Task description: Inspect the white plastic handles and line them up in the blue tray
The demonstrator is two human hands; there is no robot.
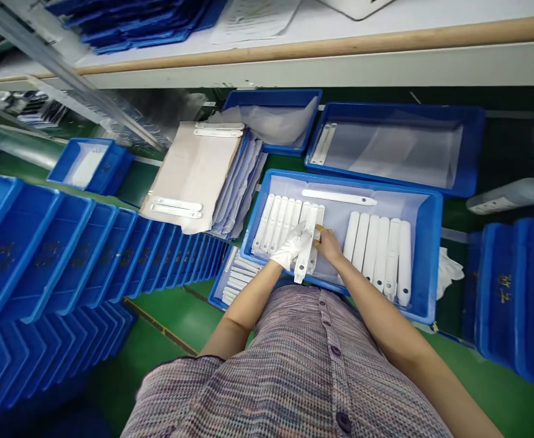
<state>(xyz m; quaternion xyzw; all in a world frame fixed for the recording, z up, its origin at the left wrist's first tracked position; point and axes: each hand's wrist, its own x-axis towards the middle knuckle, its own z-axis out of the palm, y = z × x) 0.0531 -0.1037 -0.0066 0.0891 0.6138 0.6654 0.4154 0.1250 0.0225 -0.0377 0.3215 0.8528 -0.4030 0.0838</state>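
Presently, inside a blue plastic tray [431, 261], the gloved left hand [292, 246] was clamped on a white plastic strip [304, 255], with the right hand [328, 244] just beside it; its grip could not be told. Rows of white bars [376, 252] lay beneath. Stacked blue bins [66, 255] filled the left of the frame, a green surface [171, 322] lay below, and a wood-edged white shelf [294, 52] crossed the top.
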